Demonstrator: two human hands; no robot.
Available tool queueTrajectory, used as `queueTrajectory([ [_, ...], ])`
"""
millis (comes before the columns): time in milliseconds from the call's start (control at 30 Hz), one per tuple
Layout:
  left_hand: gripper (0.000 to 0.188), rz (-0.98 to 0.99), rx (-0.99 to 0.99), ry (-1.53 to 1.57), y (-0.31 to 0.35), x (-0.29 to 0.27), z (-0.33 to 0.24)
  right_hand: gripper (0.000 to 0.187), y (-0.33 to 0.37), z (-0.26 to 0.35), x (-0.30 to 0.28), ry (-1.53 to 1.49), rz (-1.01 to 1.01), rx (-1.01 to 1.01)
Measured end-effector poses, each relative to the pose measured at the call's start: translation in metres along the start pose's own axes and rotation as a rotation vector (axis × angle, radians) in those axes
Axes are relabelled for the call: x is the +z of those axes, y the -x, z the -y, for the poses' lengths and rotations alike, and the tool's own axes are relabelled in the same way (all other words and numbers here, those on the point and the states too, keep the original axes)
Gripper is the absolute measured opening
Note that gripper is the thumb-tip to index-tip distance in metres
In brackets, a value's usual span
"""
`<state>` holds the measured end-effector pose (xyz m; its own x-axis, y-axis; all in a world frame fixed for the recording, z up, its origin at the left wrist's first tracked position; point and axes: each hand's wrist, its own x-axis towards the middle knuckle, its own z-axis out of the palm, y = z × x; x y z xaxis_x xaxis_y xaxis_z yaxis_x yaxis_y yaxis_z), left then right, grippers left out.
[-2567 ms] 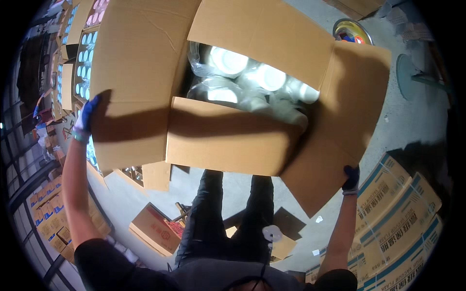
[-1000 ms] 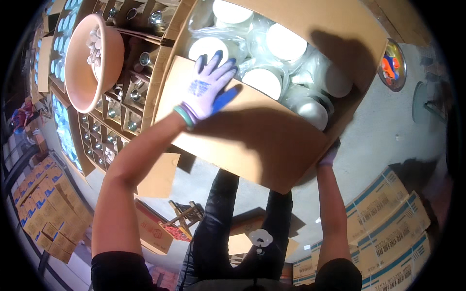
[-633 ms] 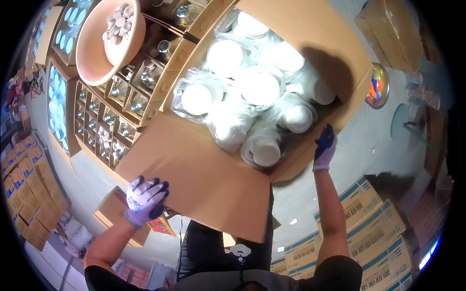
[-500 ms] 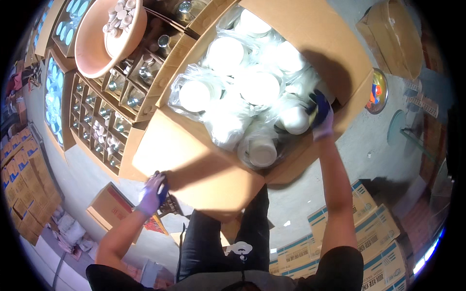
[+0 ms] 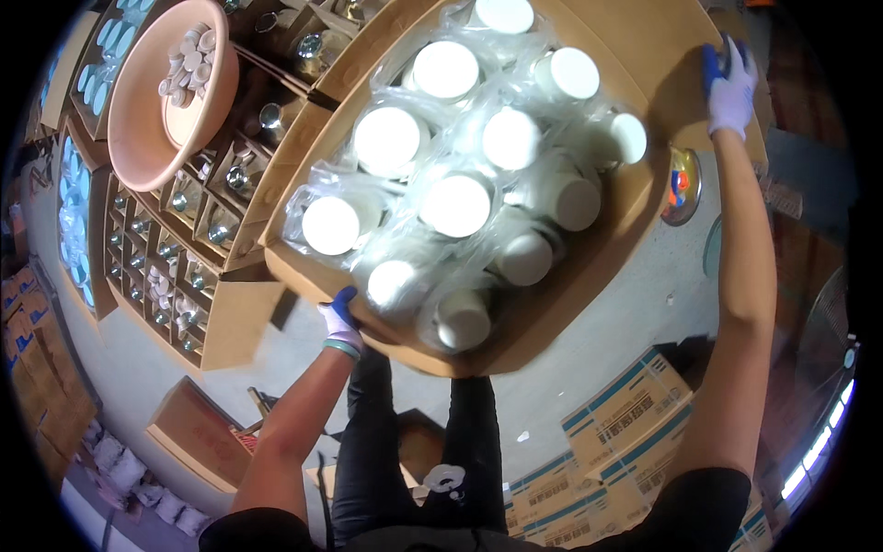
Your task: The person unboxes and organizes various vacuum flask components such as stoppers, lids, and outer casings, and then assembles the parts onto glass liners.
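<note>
An open cardboard box (image 5: 589, 276) fills the middle of the view. Inside it stand several white-lidded containers wrapped in clear plastic (image 5: 460, 202). My left hand (image 5: 340, 322), in a white and blue glove, grips the box's near left edge from below. My right hand (image 5: 731, 87), gloved the same way, presses on the far right flap of the box. The box sits tilted above my legs.
A pink basin (image 5: 161, 101) with small pale caps rests on a divided carton of glass jars (image 5: 198, 230) at the left. Printed cartons (image 5: 625, 414) lie on the floor at lower right, another box (image 5: 198, 428) at lower left. A round metal dish (image 5: 682, 184) sits beyond the box.
The near flap has folded away, so the containers show fully. My left hand came up from the flap's edge to the box's near side. My right hand moved to the far right flap.
</note>
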<state>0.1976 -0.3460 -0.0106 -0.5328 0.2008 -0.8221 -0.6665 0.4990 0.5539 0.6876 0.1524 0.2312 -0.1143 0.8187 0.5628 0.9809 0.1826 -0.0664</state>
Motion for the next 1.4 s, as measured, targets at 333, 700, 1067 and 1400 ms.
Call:
queueTrajectory([
  [333,0.01,-0.025,0.131,-0.153,-0.016,0.017,0.01,0.059,0.002,-0.144,0.205,0.212,0.488,0.029],
  [700,0.031,-0.201,0.227,-0.263,-0.006,0.044,0.014,0.042,0.131,-0.03,0.179,-0.507,0.255,0.494],
  [1067,0.055,0.306,-0.188,0.178,0.03,0.007,-0.037,0.05,0.381,0.309,-0.084,-1.513,1.155,0.379],
  [1400,0.049,-0.778,-0.057,-0.015,-0.038,-0.579,0.132,0.044,0.508,0.296,-0.262,-0.894,1.402,0.794],
])
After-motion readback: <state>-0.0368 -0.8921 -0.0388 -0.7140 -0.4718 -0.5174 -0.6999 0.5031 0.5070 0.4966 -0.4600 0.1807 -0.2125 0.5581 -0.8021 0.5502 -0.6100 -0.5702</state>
